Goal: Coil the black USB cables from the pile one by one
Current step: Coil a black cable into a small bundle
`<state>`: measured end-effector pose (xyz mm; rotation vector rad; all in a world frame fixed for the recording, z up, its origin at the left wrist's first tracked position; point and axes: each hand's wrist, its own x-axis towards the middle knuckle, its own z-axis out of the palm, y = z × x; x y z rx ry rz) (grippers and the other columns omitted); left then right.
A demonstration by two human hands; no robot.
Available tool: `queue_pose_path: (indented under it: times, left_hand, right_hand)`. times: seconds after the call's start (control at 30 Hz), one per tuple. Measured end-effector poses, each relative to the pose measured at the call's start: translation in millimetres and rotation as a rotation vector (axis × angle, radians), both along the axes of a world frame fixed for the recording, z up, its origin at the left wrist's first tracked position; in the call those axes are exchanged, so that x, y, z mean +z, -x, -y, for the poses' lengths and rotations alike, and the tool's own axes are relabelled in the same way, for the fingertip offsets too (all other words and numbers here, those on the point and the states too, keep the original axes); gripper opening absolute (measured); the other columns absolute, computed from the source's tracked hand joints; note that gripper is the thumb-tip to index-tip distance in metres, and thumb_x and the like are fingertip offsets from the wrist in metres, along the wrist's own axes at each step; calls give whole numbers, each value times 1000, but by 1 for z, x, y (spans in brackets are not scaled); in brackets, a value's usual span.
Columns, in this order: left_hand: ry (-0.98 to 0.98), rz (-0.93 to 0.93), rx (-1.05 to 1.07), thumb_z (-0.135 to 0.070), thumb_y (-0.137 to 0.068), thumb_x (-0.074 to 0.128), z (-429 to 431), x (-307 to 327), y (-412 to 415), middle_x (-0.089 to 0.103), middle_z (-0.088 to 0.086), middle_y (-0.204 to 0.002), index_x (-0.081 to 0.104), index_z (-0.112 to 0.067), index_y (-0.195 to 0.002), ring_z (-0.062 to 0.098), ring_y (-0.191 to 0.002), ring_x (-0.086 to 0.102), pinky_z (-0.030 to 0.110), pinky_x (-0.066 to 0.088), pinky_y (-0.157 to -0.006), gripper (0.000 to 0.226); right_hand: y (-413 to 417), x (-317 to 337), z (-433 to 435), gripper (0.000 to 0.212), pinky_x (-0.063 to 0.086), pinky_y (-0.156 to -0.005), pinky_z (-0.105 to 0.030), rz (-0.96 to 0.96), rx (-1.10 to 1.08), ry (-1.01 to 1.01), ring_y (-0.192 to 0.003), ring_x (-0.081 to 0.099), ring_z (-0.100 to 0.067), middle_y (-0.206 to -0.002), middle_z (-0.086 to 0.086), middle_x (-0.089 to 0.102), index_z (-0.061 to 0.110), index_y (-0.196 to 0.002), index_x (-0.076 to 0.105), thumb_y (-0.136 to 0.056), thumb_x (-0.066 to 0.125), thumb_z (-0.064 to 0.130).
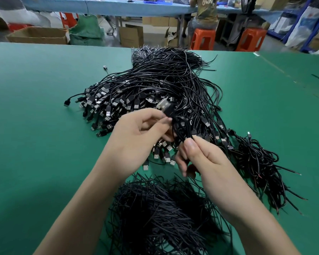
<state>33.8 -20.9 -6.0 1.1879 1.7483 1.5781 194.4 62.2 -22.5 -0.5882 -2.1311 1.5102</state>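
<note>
Cable [179, 129] held just above the near edge of the pile [155, 85], plug [166, 105] pointing toward the pile, loops hanging nearer. Pinched below the plug by left hand [136, 133]; loops pinched by right hand [201, 157]. Both hands on it, neither nearer. Counted: one cable held, two hands, one pile beyond counting, one heap of seemingly coiled cables [256, 162] right of the pile, one heap of loose strands [164, 208] nearer than the pile.

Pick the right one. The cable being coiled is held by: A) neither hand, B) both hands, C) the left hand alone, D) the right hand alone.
B: the left hand and the right hand both pinch the black cable above the pile.
</note>
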Motion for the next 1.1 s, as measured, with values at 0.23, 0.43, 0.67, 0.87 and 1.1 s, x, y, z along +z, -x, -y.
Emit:
queue_pose_path:
  times: [0.23, 0.43, 0.67, 0.87, 1.1]
  left_hand:
    - [-2, 73, -115, -13, -95, 72, -3, -7, -4, 80, 0, -90, 81, -22, -92, 11, -86, 76, 17, 55, -81, 13]
    - [-36, 211, -15, -15, -96, 70, -4, -7, -1, 80, 4, -89, 80, -21, -97, 9, -78, 73, 17, 55, -67, 12]
    - [42, 328, -128, -8, -93, 75, -5, -9, -6, 78, 14, -84, 81, -17, -92, 17, -73, 76, 18, 56, -63, 11]
    - [54, 442, -136, -21, -83, 78, -7, -12, -6, 78, 12, -84, 80, -9, -95, 14, -70, 73, 17, 57, -64, 17]
    - [26, 539, -292, -23, -82, 75, -8, -16, -9, 79, 5, -102, 82, -17, -107, 8, -88, 70, 18, 57, -79, 27]
  right_hand:
    - [1, 4, 6, 36, 39, -60, -23, -171, -29, 268, -66, 46, -13, -69, 3, 51, 18, -77, 47, -105, 38, 40]
    - [-5, 8, -2, 38, 48, -57, -30, -121, 0, 174, -68, 62, -18, -78, -5, 69, 19, -83, 53, -109, 35, 40]
    - [-6, 2, -6, 35, 31, -52, -22, 44, -141, -175, -54, 37, -4, -60, 12, 46, 22, -79, 47, -105, 41, 43]
    - [-5, 1, -2, 35, 32, -50, -23, 109, -250, -321, -52, 38, -6, -61, 11, 49, 27, -76, 43, -101, 36, 51]
    - [-4, 1, -5, 39, 32, -51, -20, 45, -281, -148, -52, 38, -3, -58, 14, 47, 26, -74, 49, -102, 37, 50]
